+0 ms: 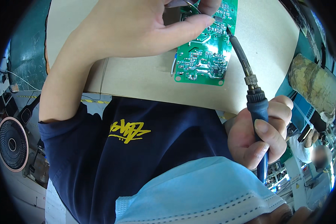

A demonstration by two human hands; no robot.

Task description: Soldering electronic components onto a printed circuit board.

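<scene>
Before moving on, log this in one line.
left hand: holding thin wire over circuit board | right hand: gripping soldering iron, tip at board

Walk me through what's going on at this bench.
A person is working on a green circuit board that lies on a tan surface. Their right hand grips a soldering iron, its tip at the board's right side; whether it touches is hard to tell. Their left hand reaches over the board's upper part, pinching a thin wire.
</scene>
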